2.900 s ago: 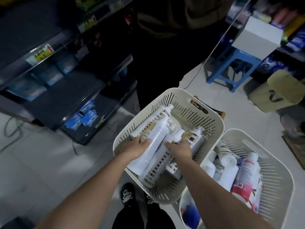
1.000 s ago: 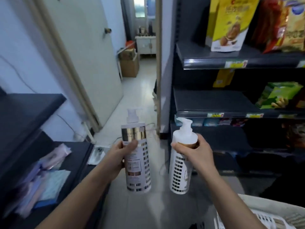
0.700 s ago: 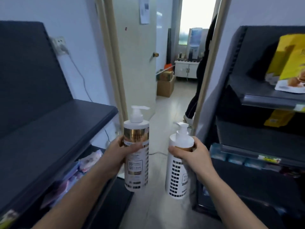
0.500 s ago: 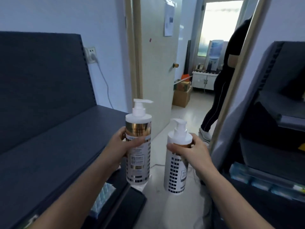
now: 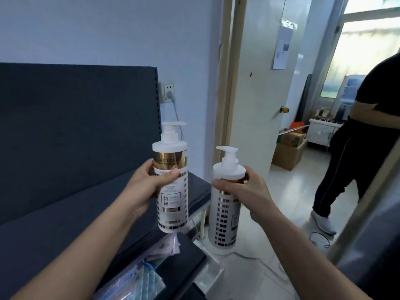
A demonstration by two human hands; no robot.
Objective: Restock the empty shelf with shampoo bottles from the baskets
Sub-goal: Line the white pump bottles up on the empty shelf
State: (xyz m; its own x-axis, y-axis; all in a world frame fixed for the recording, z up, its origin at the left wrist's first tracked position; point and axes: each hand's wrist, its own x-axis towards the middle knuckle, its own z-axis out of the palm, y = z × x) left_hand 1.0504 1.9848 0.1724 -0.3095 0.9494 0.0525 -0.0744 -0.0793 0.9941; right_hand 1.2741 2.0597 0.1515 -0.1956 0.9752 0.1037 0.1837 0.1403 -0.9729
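My left hand [image 5: 149, 187] grips a white pump shampoo bottle [image 5: 172, 204] with a gold band, held upright over the right end of a dark, bare shelf [image 5: 71, 215]. My right hand [image 5: 244, 193] grips a second white pump bottle [image 5: 225, 219] just below its cap, upright and lower, off the shelf's right end above the floor. The two bottles are a small gap apart. The baskets are out of view.
The shelf's dark back panel [image 5: 75, 126] rises behind it. A lower shelf holds plastic-wrapped packs [image 5: 142, 276]. A wall socket with a cord [image 5: 167, 92] sits by the door frame. A person in dark clothes [image 5: 359, 152] stands in the open doorway at right, near a cardboard box [image 5: 287, 152].
Both bottles have come out of the basket, and my view has turned left and up to the bare dark shelf. My hands have carried the bottles closer to it, the left one now over its end.
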